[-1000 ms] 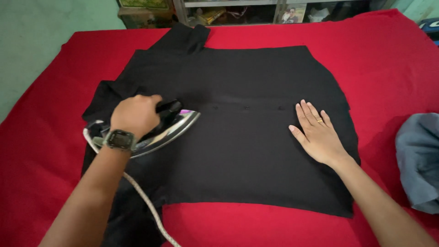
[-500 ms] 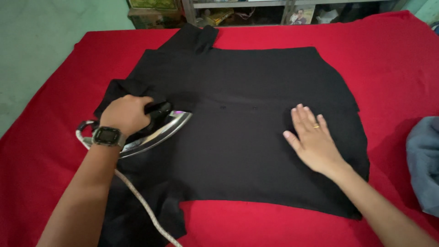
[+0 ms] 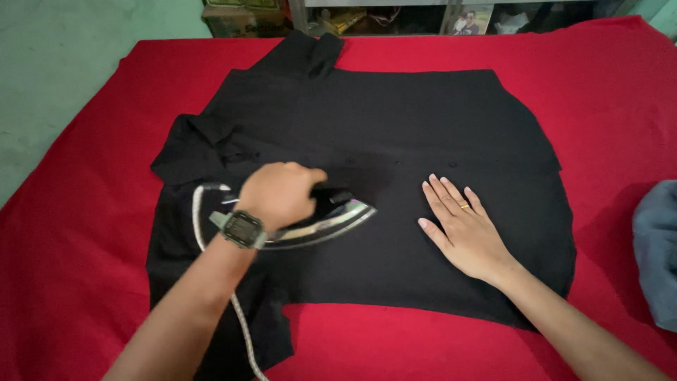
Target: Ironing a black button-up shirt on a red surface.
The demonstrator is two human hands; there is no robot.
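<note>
On red cloth (image 3: 84,233), left hand (image 3: 278,192) closed around iron (image 3: 326,219) handle, soleplate on black shirt (image 3: 395,127). Right hand (image 3: 462,229) flat, fingers spread, pressing shirt just beside iron tip. Grey fabric (image 3: 659,247), possibly another garment, at right edge.

The left hand (image 3: 282,192) has pushed the iron (image 3: 321,220) rightward across the black shirt (image 3: 395,127), nearer the right hand (image 3: 462,229).

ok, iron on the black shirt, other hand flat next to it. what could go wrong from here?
1. The iron points its tip toward the right hand, which lies flat on the black shirt close ahead; a further push could burn the fingers.
2. The cord trails across the shirt beside the left hand and its forearm; it could snag or crease the cloth.
3. Pausing may scorch the fabric.
</note>
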